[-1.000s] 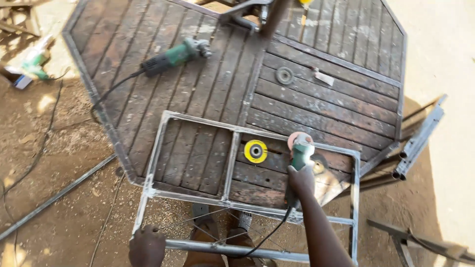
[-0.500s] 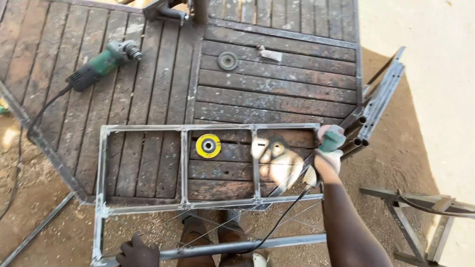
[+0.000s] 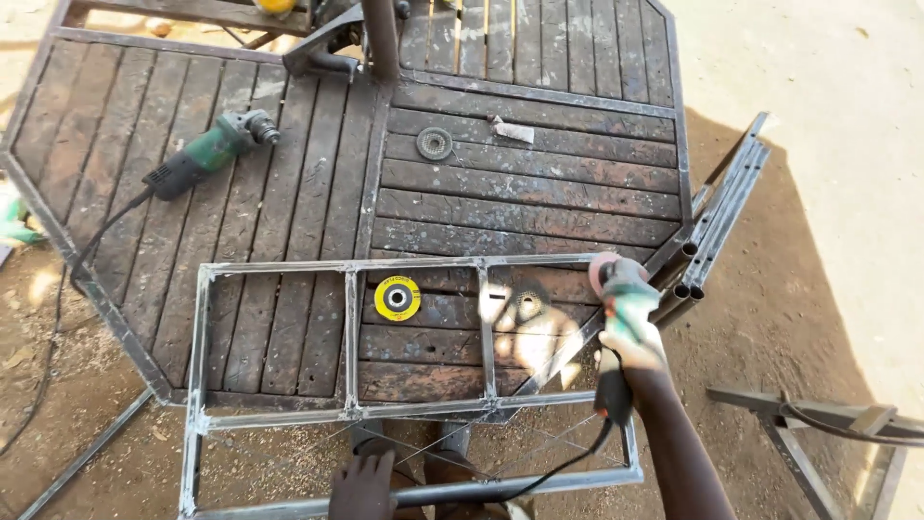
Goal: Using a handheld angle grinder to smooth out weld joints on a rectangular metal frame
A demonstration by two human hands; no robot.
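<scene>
Right hand (image 3: 630,342) wrapped tight around green angle grinder (image 3: 621,289) at welded grey steel frame's (image 3: 348,327) right corner; left hand (image 3: 363,484) curled, pressing frame's near bar on dark slatted octagonal table (image 3: 539,202).

Harsh daylight — the sandy ground (image 3: 828,87) at upper right is nearly washed out. A dark shadow falls to the right of the slatted table (image 3: 539,193). A bright glare patch sits right of centre on the boards. Focus is sharp in the middle — edges bow with wide-lens distortion.
</scene>
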